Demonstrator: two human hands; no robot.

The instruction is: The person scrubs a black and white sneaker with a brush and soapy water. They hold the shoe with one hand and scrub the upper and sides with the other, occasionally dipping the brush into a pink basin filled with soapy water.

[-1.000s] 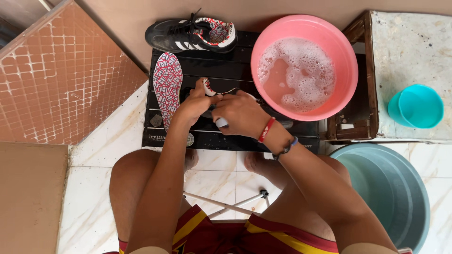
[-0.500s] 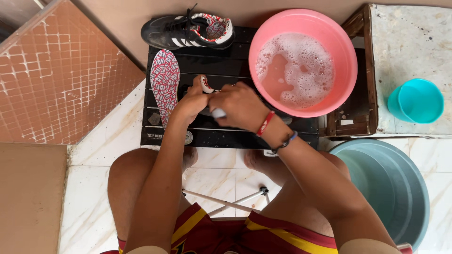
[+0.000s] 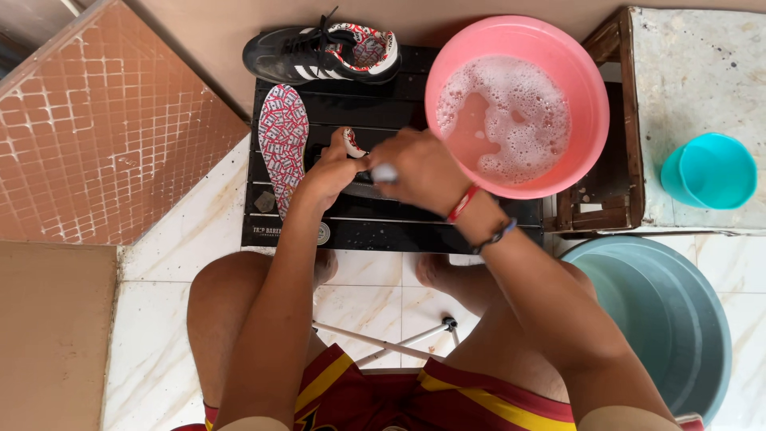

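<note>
- Scrub step, I judge: left hand (image 3: 331, 172) fingers clamp shoe (image 3: 351, 164) beside pink basin (image 3: 590, 88).
- Right hand (image 3: 419, 168) fingers curled around brush (image 3: 384, 172).
- Next probably needs suds from basin.

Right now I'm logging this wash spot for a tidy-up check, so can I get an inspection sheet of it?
Surface: black slatted stand on pale floor tiles, wet with droplets.
Job's things: dark shoe under both hands, mostly hidden; patterned insole lying flat on the stand to its left.
Clutter: second black striped shoe at the stand's far edge; pink basin of soapy water; teal cup; grey-blue tub.
Grippers: left hand steadies the shoe; right hand grips a pale-handled tool, possibly a brush.
Cables: nothing seen.
Surroundings: brown mosaic tiling at left, stone-topped wooden table at right.
</note>
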